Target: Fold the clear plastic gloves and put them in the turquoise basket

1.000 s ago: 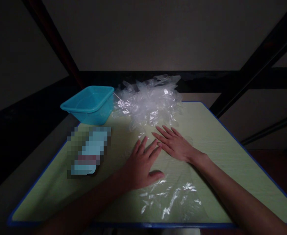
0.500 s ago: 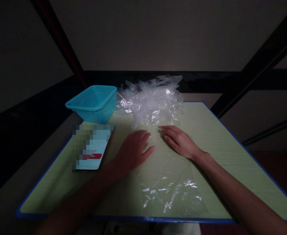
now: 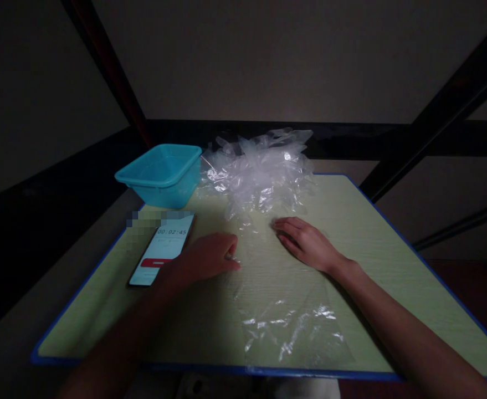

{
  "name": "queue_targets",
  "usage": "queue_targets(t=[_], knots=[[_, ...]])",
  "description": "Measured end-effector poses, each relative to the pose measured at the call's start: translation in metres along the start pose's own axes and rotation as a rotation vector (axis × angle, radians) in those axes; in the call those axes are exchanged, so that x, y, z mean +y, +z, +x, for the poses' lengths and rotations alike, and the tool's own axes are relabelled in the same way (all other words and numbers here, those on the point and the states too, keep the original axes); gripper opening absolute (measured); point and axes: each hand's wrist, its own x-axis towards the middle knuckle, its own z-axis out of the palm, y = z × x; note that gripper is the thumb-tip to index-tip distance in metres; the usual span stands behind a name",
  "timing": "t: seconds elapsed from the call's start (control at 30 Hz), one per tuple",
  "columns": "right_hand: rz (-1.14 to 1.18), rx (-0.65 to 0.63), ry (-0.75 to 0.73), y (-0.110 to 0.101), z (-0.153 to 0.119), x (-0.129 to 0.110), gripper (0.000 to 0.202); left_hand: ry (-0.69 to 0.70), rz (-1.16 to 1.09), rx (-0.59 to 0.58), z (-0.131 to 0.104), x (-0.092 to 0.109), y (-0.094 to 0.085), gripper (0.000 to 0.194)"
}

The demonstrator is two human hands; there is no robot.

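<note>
A clear, thin plastic sheet or glove (image 3: 293, 327) lies spread on the table from the near edge up between the hands. My left hand (image 3: 214, 256) is at its left side, fingers curled in and thumb close to them, with a bit of the clear film at the fingertips. My right hand (image 3: 301, 241) rests palm down on the film's upper right part, fingers extended and lying flat. Beyond both hands, a heap of crumpled clear plastic gloves (image 3: 260, 172) sits at the table's far edge.
An open turquoise basin (image 3: 164, 188) stands at the far left corner. A phone (image 3: 160, 249) showing a timer lies left of my left hand, partly behind my forearm. The light green table (image 3: 376, 249) has a blue rim. Dark bars rise beyond it.
My left hand has moved left and slightly nearer, and its fingers have curled in on the film's edge. The right hand has stayed almost in place.
</note>
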Motion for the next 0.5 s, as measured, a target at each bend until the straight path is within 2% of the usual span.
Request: queue_targets(t=[0.2, 0.5], knots=[[-0.024, -0.015, -0.011, -0.001, 0.0, -0.001, 0.029, 0.07, -0.083, 0.037, 0.006, -0.002, 0.004, 0.018], [-0.19, -0.059, -0.086, -0.008, 0.002, -0.009, 0.03, 0.127, -0.479, -0.034, 0.012, -0.001, 0.001, 0.018]])
